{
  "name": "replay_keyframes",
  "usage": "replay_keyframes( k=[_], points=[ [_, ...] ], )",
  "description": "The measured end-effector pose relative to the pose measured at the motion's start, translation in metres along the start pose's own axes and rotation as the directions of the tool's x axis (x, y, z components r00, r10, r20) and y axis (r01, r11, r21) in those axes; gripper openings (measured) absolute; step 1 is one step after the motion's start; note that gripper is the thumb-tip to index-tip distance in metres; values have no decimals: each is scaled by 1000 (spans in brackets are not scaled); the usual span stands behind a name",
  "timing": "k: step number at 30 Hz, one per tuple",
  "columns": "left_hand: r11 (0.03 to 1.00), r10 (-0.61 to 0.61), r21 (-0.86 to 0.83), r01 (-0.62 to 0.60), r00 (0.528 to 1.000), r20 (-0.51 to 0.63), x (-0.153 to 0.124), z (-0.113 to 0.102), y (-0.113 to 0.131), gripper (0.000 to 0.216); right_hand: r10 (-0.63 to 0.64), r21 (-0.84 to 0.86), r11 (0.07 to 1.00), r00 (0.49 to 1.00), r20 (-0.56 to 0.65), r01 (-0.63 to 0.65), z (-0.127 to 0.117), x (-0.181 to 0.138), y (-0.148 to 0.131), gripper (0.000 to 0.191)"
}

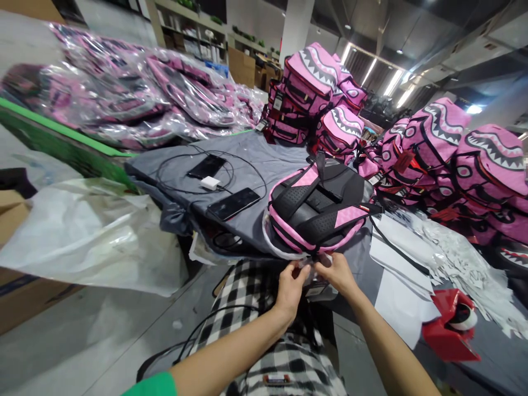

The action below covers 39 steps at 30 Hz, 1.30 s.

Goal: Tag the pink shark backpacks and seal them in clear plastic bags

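Observation:
A pink backpack [317, 212] with black straps lies back-side up on the grey-covered table [256, 159], its bottom end at the near edge. My left hand [291, 286] and my right hand [336, 272] meet at that bottom end, fingers pinched on something small under the bag's lower edge. What they pinch is too small to make out. Both thumbs touch the bag's white-trimmed rim.
Two phones [233, 203] with cables and a white charger [209, 182] lie left of the bag. Stacked pink shark-mouth backpacks [437, 148] fill the back and right. Bagged backpacks [136, 93] lie far left. White paper sheets [402, 258] and a red tape dispenser [451, 324] sit right.

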<state>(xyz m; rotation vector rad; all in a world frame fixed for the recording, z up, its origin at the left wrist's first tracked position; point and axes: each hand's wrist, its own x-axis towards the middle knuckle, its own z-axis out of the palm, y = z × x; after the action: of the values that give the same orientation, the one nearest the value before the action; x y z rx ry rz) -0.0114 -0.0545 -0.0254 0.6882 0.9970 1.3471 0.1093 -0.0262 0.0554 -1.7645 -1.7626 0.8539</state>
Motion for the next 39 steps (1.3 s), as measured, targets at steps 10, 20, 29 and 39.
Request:
replay_keyframes(
  k=[10,20,29,39],
  points=[
    [984,-108,-156,83,982,-156,3,10,3,29,-38,-70,997,999,9,38,-6,2,1,26],
    [963,-160,-245,114,970,-180,6,12,4,25,-255,-112,966,917,-308,231,-16,-12,17,38],
    [856,-408,-414,308,895,-178,26,17,6,12,-684,-668,663,636,-357,338,5,-25,-15,22],
    [839,-324,-464,284,946,-6,12,12,24,24,-779,-856,408,609,-145,318,47,-32,-6,23]
  ],
)
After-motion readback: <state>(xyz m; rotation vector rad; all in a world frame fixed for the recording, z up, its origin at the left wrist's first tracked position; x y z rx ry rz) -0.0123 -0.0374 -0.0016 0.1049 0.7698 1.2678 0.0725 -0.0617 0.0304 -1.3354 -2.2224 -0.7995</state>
